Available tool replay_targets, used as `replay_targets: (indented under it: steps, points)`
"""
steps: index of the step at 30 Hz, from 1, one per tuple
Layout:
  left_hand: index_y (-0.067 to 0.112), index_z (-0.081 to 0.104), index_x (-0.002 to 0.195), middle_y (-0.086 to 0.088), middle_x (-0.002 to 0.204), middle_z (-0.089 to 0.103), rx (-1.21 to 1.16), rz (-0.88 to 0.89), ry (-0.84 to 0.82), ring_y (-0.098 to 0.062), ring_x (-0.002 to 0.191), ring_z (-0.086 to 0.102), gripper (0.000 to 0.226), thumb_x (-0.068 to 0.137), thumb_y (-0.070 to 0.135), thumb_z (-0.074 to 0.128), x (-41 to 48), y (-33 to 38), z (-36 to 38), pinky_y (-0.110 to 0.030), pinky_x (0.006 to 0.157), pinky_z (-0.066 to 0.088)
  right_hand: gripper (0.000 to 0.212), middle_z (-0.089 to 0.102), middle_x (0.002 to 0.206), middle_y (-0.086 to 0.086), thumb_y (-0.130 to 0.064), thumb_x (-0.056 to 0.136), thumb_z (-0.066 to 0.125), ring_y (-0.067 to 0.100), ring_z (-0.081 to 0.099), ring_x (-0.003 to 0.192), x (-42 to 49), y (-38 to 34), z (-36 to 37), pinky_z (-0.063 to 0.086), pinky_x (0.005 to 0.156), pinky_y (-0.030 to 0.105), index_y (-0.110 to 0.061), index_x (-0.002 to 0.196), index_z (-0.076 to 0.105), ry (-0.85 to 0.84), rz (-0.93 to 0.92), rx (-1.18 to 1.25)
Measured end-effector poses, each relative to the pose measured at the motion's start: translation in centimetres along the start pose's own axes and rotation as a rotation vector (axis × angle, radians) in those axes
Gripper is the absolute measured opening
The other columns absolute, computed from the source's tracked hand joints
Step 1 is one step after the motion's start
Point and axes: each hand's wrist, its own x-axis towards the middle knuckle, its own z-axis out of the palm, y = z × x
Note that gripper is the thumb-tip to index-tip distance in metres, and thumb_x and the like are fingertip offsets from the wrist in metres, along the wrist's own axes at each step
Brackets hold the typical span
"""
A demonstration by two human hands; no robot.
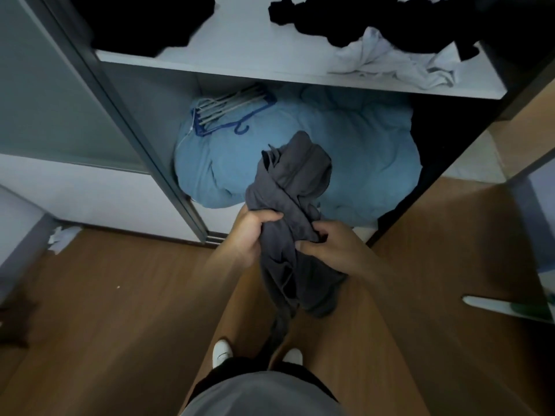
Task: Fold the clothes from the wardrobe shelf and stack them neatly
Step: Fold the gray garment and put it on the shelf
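Note:
A crumpled dark grey garment (292, 187) hangs in front of me, bunched above my hands and trailing down toward my feet. My left hand (250, 231) grips it on the left side, fingers curled round the fabric. My right hand (329, 243) pinches the cloth on the right at about the same height. On the white wardrobe shelf (255, 46) above lie a black pile (144, 22) at the left, more black clothes (375, 22) at the right, and a crumpled white garment (390, 60) by the shelf's front edge.
Below the shelf a big light blue duvet (345, 139) fills the wardrobe floor, with blue and grey hangers (228, 111) on top. A grey sliding door frame (126, 115) stands at the left. The floor (120, 310) is brown wood. My white shoes (222, 352) show below.

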Motion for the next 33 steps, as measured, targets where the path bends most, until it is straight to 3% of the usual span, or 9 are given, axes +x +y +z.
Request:
replay_targets:
  steps: [4,9,12,16,20,23,26,28,33]
  points:
    - [0.005,0.068,0.118,-0.017,0.119,0.07,-0.154,-0.045,-0.034,-0.032,0.107,0.069,0.037,0.086,-0.003,0.053,-0.3,-0.2,-0.7,-0.038,0.083,0.059,0.052,0.044,0.059,-0.016,-0.018,0.092,0.066,0.002,0.046,0.059,-0.6,-0.7,1.2,0.031,0.059,0.026,-0.04,0.053,0.04,0.253,-0.164,0.016]
    - [0.015,0.081,0.098,-0.012,0.114,0.073,-0.234,-0.064,-0.024,-0.025,0.102,0.072,0.022,0.093,0.021,0.061,-0.7,0.6,-1.8,-0.033,0.077,0.059,0.036,0.049,0.057,-0.003,-0.016,0.095,0.059,0.017,0.05,0.056,-0.9,-2.7,3.4,0.038,0.052,0.039,-0.019,0.062,0.044,0.362,-0.391,-0.106]
    - [0.014,0.069,0.125,-0.01,0.126,0.068,-0.335,-0.057,-0.015,-0.027,0.115,0.066,0.037,0.096,0.035,0.059,-0.8,2.0,-3.1,-0.038,0.089,0.056,0.033,0.047,0.067,-0.009,-0.013,0.093,0.059,0.014,0.049,0.062,-1.0,-3.9,4.9,0.033,0.052,0.031,-0.026,0.069,0.04,0.306,-0.48,-0.228]
    - [0.01,0.068,0.12,-0.013,0.122,0.07,-0.224,-0.098,-0.016,-0.029,0.109,0.069,0.031,0.093,0.024,0.063,-0.8,3.1,-4.1,-0.039,0.083,0.06,0.02,0.057,0.101,-0.005,-0.016,0.091,0.055,0.021,0.056,0.08,-0.7,-4.6,6.0,0.042,0.06,0.035,-0.022,0.072,0.052,0.136,-0.381,-0.418]
    - [0.007,0.077,0.098,-0.013,0.113,0.071,-0.224,-0.119,0.055,-0.029,0.099,0.069,0.03,0.093,0.018,0.05,-0.6,3.5,-4.4,-0.044,0.098,0.052,0.022,0.058,0.103,0.0,-0.025,0.093,0.061,0.018,0.058,0.088,-0.4,-4.6,6.9,0.05,0.074,0.038,-0.009,0.078,0.059,-0.011,-0.269,-0.229]
    - [0.007,0.081,0.084,-0.01,0.096,0.075,-0.296,-0.093,0.013,-0.025,0.084,0.073,0.037,0.086,0.011,0.045,-0.5,4.4,-5.0,-0.037,0.083,0.059,0.02,0.063,0.111,-0.013,-0.053,0.089,0.057,-0.001,0.06,0.103,-0.7,-5.3,7.0,0.05,0.083,0.017,-0.037,0.097,0.066,-0.086,-0.132,0.146]
    - [0.003,0.079,0.083,-0.013,0.096,0.073,-0.328,-0.062,-0.032,-0.029,0.087,0.071,0.039,0.07,0.004,0.042,-0.5,5.4,-5.6,-0.042,0.094,0.055,0.02,0.068,0.098,-0.015,-0.051,0.091,0.052,0.001,0.066,0.09,0.0,-6.3,7.1,0.051,0.075,0.015,-0.039,0.094,0.067,0.134,-0.047,0.432]
    - [0.0,0.074,0.089,-0.014,0.1,0.069,-0.315,-0.048,-0.068,-0.03,0.095,0.067,0.044,0.06,0.002,0.042,-0.8,5.8,-5.4,-0.046,0.101,0.049,0.009,0.068,0.094,-0.012,-0.033,0.095,0.059,0.007,0.067,0.086,0.8,-7.1,7.2,0.055,0.078,0.026,-0.032,0.097,0.068,0.284,-0.06,0.397]
    - [-0.002,0.063,0.103,-0.016,0.114,0.06,-0.337,-0.052,-0.146,-0.033,0.11,0.054,0.051,0.058,0.0,0.038,-1.1,6.9,-6.2,-0.051,0.115,0.033,0.031,0.058,0.104,0.0,-0.034,0.084,0.076,0.004,0.056,0.093,2.5,-9.3,9.2,0.042,0.076,0.008,-0.019,0.106,0.058,0.318,-0.047,0.276]
